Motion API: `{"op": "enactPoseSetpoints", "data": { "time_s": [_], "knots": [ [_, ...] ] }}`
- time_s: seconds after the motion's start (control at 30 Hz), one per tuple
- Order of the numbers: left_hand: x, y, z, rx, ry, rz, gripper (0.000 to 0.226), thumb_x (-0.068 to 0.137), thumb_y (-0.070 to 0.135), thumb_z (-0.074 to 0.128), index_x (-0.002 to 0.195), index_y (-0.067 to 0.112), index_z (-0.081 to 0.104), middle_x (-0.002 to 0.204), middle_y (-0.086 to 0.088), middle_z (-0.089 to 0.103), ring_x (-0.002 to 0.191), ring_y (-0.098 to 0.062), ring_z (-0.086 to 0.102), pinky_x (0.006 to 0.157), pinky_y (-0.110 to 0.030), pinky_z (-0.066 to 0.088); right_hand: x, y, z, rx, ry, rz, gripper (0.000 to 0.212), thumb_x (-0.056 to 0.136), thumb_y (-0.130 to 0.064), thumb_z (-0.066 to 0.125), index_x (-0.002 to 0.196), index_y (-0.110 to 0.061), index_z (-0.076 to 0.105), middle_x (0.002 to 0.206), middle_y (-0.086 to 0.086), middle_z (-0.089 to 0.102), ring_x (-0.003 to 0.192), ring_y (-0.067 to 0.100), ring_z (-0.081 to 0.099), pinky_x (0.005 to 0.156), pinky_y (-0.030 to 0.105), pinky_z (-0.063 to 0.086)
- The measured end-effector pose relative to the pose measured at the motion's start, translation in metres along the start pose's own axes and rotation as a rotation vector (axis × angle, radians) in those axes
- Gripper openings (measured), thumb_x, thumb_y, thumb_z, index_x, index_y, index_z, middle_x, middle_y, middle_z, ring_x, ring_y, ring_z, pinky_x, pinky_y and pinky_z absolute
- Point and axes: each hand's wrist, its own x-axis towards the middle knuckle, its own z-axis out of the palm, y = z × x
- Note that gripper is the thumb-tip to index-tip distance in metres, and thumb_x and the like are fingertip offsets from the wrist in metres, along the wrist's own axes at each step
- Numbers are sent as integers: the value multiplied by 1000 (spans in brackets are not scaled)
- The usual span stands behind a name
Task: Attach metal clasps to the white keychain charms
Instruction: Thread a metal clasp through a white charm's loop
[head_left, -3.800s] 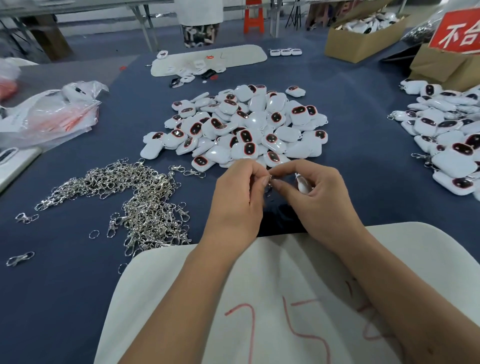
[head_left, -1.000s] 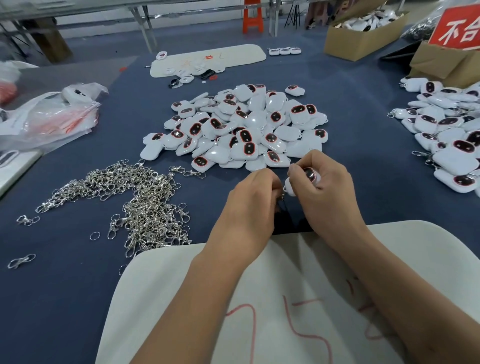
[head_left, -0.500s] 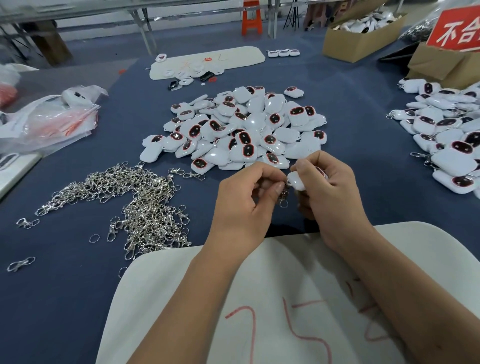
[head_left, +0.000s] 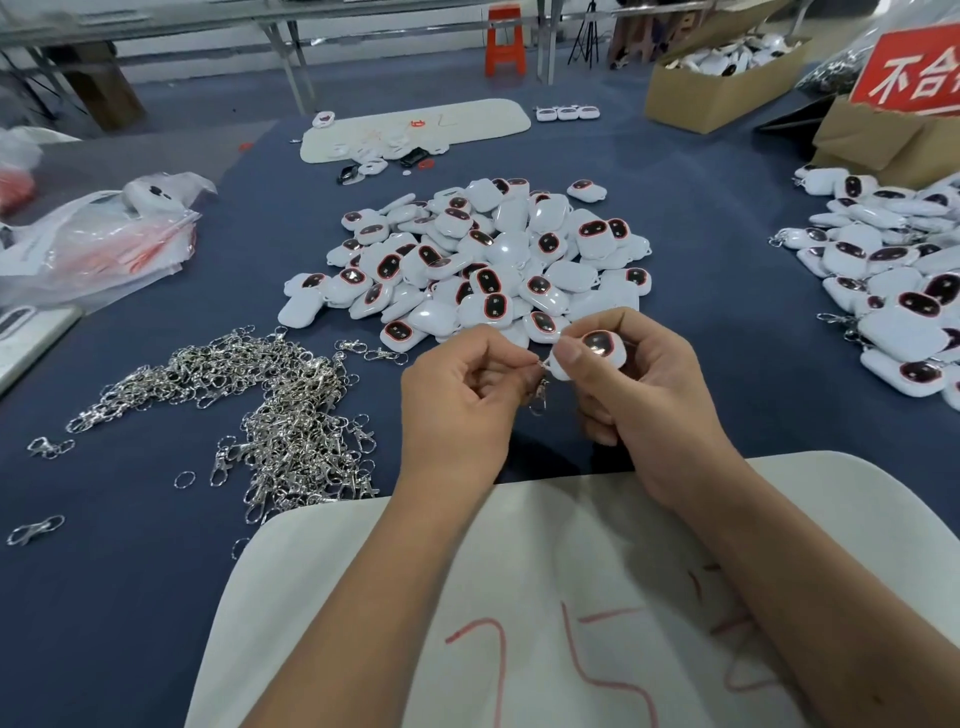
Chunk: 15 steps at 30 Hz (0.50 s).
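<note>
Charms (head_left: 488, 260), white with dark red-rimmed ovals, sit in a big pile mid-table on the blue cloth (head_left: 727, 260), with a second batch (head_left: 883, 291) at the right edge and a heap of metal clasps (head_left: 260, 405) on the near left. Further back there's a cardboard box (head_left: 722, 78), a red sign (head_left: 914, 73), an orange stool (head_left: 504, 47) and a plastic bag (head_left: 98, 244) on the far left; a white board (head_left: 571, 597) with red scribbles lies nearest me. The right hand (head_left: 644, 395) is curled around one charm (head_left: 592, 353), face up, thumb on its edge. The left hand (head_left: 457, 400) pinches a clasp (head_left: 540, 384) right at that charm's corner, the clasp dangling between the hands. Compared with half a second ago, the charm has turned so its dark oval faces the camera.
</note>
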Motion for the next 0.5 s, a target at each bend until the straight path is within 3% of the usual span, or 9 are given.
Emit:
{"op": "enactPoseSetpoints", "data": {
  "time_s": [0.17, 0.3, 0.5],
  "knots": [
    [1, -2, -5, 169, -12, 22, 22, 84, -2, 75, 72, 17, 71, 64, 3, 68, 59, -13, 60, 58, -25, 47, 1, 3, -2, -13, -53, -30, 28, 87, -24, 82, 105, -8, 69, 60, 2, 53, 48, 17, 48, 48, 30, 51],
    [1, -3, -11, 332, -53, 106, 21, 83, -1, 71, 76, 18, 73, 67, 8, 69, 65, -8, 64, 60, -19, 48, 1, 6, -2, -65, -65, -24, 24, 87, -24, 83, 96, -11, 66, 60, 6, 56, 46, 16, 50, 47, 32, 54],
    [3, -8, -12, 554, -145, 243, 21, 85, 7, 63, 70, 22, 60, 67, 11, 57, 63, -6, 49, 55, -17, 36, 0, 5, -1, -107, -73, 6, 43, 80, -39, 85, 96, -7, 60, 58, 8, 58, 44, 20, 50, 44, 33, 53]
  ]
}}
